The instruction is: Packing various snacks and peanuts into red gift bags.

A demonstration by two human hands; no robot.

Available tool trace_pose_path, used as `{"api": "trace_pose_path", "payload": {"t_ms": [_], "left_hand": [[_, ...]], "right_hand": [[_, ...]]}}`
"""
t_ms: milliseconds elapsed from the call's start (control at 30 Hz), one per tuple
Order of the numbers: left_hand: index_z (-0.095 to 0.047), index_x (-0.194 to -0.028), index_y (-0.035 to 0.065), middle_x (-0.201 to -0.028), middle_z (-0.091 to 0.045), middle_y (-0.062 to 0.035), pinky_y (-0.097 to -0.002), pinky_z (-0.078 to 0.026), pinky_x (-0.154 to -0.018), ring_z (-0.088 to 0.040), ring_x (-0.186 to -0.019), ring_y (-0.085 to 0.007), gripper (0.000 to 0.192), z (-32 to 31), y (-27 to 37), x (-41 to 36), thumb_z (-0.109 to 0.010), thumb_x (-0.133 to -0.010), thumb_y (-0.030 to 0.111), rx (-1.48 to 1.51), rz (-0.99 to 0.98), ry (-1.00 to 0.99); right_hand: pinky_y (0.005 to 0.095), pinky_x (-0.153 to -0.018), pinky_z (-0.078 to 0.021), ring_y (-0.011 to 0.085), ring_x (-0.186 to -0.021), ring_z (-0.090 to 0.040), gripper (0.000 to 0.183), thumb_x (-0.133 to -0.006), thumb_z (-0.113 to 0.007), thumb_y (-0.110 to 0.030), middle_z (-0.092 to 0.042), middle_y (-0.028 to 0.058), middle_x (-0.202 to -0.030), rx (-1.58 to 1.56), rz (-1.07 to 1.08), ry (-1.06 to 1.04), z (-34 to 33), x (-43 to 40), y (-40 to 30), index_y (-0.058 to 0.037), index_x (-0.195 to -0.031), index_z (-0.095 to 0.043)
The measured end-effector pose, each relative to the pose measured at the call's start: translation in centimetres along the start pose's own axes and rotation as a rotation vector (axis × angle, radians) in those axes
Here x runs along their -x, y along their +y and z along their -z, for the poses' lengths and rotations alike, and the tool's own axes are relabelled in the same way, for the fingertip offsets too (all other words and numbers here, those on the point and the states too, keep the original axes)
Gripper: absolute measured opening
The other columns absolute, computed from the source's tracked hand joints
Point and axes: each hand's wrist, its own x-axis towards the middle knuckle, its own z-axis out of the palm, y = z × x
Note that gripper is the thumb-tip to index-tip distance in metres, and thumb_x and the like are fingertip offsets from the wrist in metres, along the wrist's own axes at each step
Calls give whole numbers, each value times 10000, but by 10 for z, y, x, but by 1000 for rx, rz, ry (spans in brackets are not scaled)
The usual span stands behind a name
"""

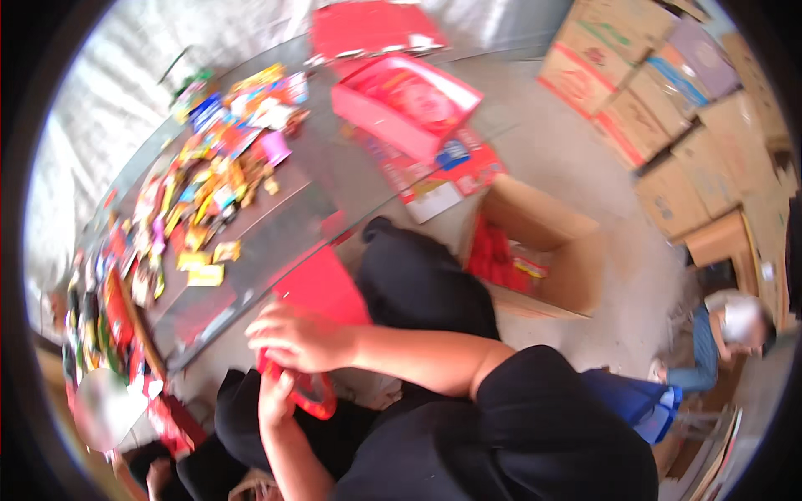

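Observation:
Both of my hands meet in front of my lap at a red, rounded object (313,397), perhaps packaging or a pouch; blur hides its exact kind. My left hand (276,397) grips it from below. Over its upper part lies my right hand (297,338), fingers bent around it. A red sheet or box panel (326,285) lies just beyond my right hand, by the table edge. On the dark table (269,232), many small wrapped snacks (213,181) are heaped. An open red box (376,122) with red packets inside stands farther back.
Right of my knee stands an open cardboard box (567,269) holding red packets. Stacked cartons (683,131) stand at the upper right. Another person (739,325) sits at the far right, near a blue bag (633,401). Someone else's dark-clothed legs (207,463) are at the lower left.

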Motion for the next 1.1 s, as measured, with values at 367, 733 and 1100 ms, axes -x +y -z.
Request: {"api": "trace_pose_path", "payload": {"t_ms": [367, 733, 1100], "left_hand": [[-360, -1586, 33, -1557, -476, -109, -435, -341, -1208, -422, -1471, -274, 1060, -14, 11, -10, -884, -801, 516, 110, -39, -48], [-173, -1643, 107, -1599, -389, -128, -479, -286, -1236, -360, -1505, -295, 1260, -22, 16, 7, -939, -724, 501, 131, -74, -96], [-250, -1627, 69, -1581, -405, -134, -420, -295, -1225, -366, -1495, -266, 1231, -16, 15, 19, -905, -718, 579, 35, -19, -172]], "right_hand": [[453, -968, -557, 344, -1137, -667, 246, -884, -685, -7, -719, 119, -1214, 182, 18, -45, 13, -7, -3, -36, -1124, -726], [409, -806, -571, 313, -929, -682, 180, -817, -731, -6, -671, 102, -1027, 161, -45, -81, 19, 3, -22, -50, -986, -690], [404, -823, -462, 300, -839, -677, 147, -832, -782, -172, -712, 82, -856, 151, -8, -489, 23, 10, -14, -78, -917, -708]]}}
